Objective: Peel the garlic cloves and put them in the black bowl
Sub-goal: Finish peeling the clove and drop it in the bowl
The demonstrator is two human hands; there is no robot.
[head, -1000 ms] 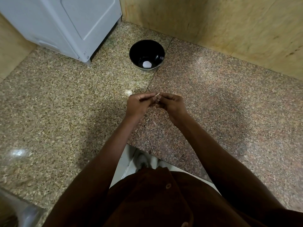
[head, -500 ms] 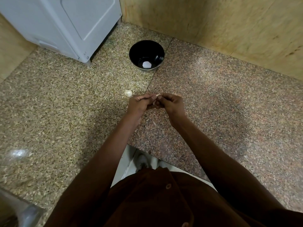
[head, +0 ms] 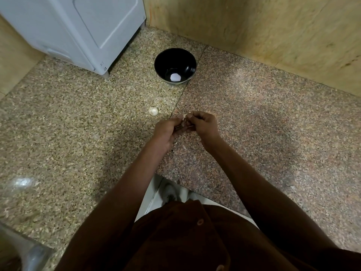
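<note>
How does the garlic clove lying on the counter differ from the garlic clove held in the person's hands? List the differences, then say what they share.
1. The clove on the counter lies untouched; the clove in the hands is pinched between the left hand and right hand.
2. The clove on the counter shows whole; the clove in the hands is mostly hidden by fingers.

Shared: both are pale and outside the black bowl.

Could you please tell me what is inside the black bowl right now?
The black bowl shows one white patch at its bottom, either a peeled clove or glare. Its near wall hides nothing else obvious.
</note>
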